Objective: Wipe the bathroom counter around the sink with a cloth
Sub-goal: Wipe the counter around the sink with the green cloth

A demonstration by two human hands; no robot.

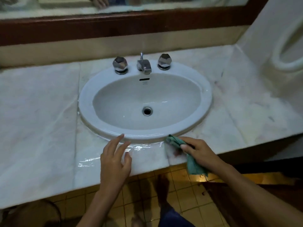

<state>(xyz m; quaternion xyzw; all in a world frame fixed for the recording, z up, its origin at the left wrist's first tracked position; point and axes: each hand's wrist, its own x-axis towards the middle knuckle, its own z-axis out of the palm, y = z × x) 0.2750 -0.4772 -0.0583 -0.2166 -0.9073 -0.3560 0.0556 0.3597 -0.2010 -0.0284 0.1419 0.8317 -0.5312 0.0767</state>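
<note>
Marble table (41,112) with inset sink (207,95), head view. Right hand (198,152) nearer the work, fingers (185,146) clenched on green cloth (173,140), bunched against the sink's front-right rim, long axis trailing back over the table edge. Left hand (114,161) alongside, fingers released, fingertips at the rim.

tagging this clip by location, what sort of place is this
A bathroom, most likely: an oval white ceramic sink with a chrome faucet sits in a pale marble counter under a dark wood-framed wall mirror.
</note>
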